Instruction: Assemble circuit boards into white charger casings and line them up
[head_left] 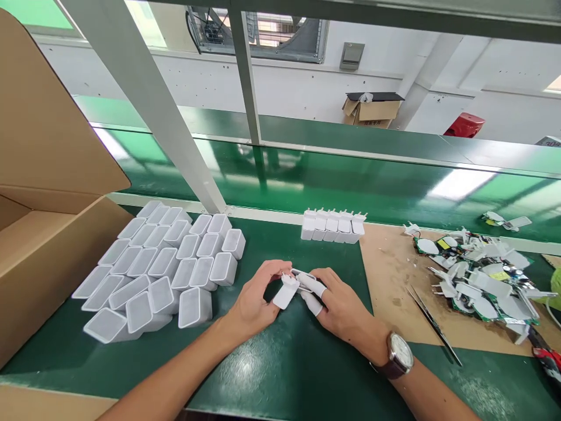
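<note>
My left hand [258, 295] is closed on a white plug part [287, 291], with small pins at its upper end, in front of my body. My right hand [335, 301], with white finger cots on the thumb and a finger, grips the same assembly from the other side. A thin grey-edged piece [303, 273] shows between the fingers; its details are mostly hidden. Left of my hands stand several open white plastic housings [195, 307] in slanting rows. Beyond my hands is a row of white plug adapters [333, 225], prongs up.
At the right, a pile of circuit boards with white plug parts [486, 280] lies on a brown cardboard sheet [390, 316]. Tweezers [433, 324] lie before it, and red-handled pliers [546, 356] sit at the edge. An open cardboard box [56, 257] stands left; a metal post [175, 128] rises behind.
</note>
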The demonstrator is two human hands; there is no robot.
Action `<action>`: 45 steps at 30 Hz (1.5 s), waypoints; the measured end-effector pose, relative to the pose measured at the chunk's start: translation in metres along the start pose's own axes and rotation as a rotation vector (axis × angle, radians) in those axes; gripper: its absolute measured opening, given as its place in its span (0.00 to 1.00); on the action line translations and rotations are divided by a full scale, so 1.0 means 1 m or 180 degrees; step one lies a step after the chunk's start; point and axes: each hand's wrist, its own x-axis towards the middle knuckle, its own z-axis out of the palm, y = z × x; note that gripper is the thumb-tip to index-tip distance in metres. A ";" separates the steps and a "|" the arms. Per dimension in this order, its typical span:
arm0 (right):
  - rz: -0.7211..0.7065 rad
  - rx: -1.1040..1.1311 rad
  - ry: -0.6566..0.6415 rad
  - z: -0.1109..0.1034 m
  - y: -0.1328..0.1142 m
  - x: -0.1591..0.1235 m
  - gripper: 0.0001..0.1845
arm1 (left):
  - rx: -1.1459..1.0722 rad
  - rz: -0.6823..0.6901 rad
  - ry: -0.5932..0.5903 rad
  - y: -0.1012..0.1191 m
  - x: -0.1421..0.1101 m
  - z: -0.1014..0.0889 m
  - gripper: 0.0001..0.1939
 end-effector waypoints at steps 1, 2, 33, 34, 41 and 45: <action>0.0031 0.0114 0.0024 0.000 0.000 0.000 0.24 | 0.0026 -0.0003 -0.0043 0.001 0.001 -0.001 0.19; 0.0077 0.0232 0.0050 0.000 0.000 0.001 0.24 | 0.0036 0.0011 -0.0064 0.001 0.001 -0.002 0.16; 0.2666 0.4952 0.0299 0.004 -0.008 0.011 0.22 | 0.0153 0.0149 0.0520 0.011 -0.002 0.018 0.38; 0.2653 0.4742 0.0323 0.006 -0.008 0.011 0.23 | 0.0174 0.0132 0.0495 0.011 -0.002 0.017 0.38; 0.2137 0.2354 0.1006 0.014 -0.004 0.001 0.20 | -0.0097 -0.0119 -0.0065 0.016 -0.001 0.007 0.39; 0.1825 0.1850 0.0393 0.015 0.002 -0.003 0.41 | -0.0083 -0.0077 -0.0162 0.018 0.004 0.003 0.17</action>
